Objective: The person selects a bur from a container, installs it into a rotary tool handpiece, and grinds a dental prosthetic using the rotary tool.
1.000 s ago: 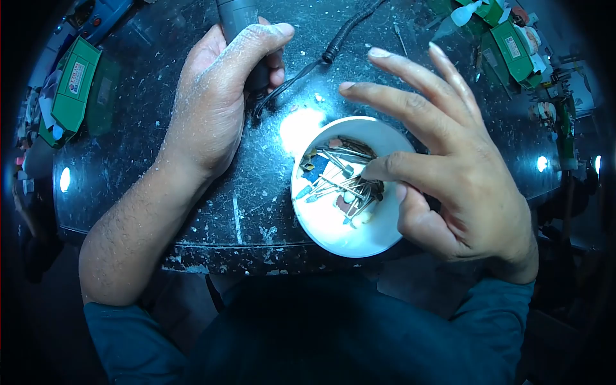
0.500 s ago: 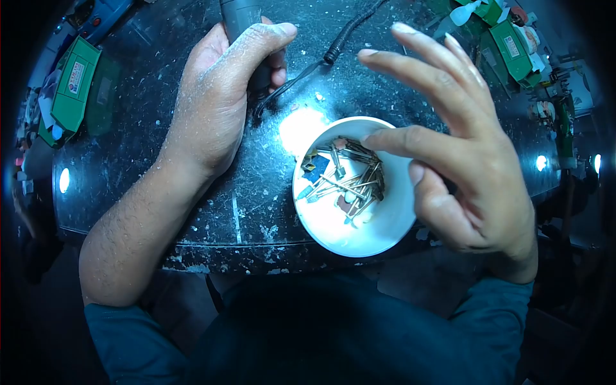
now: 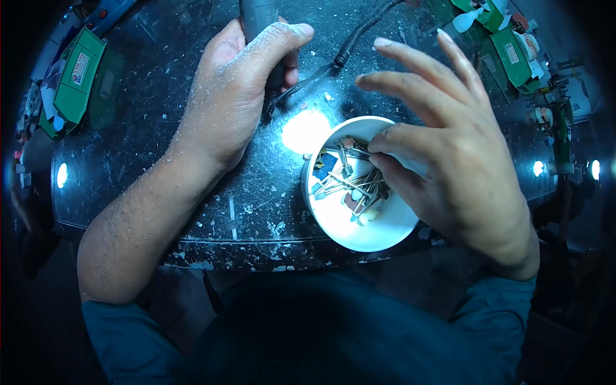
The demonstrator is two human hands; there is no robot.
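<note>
Dusted with white powder, my left hand (image 3: 231,93) is wrapped round a dark grey cylindrical handpiece (image 3: 259,14), probably a rotary tool. A black cord (image 3: 343,54) runs beside it, partly coiled. My right hand (image 3: 449,141) reaches over the right rim of a white bowl (image 3: 385,239). Its thumb and index finger are pinched together at the bowl's contents, while the other fingers stay raised and spread. Whatever lies between the fingertips is too small to make out. Inside the bowl is a jumble of thin metal-shanked burs (image 3: 350,183), some with coloured heads.
A dark, scratched tabletop (image 3: 212,192) speckled with white carries the bowl near its front edge. At the left stands a green tray (image 3: 77,83) with a white label. Another green tray (image 3: 513,61) sits at the far right, among dental models (image 3: 542,115). A bright light spot falls beside the bowl.
My right thumb and index finger have come together inside the bowl. The bowl has shifted slightly to the right in view, and so has my left hand with the handpiece.
</note>
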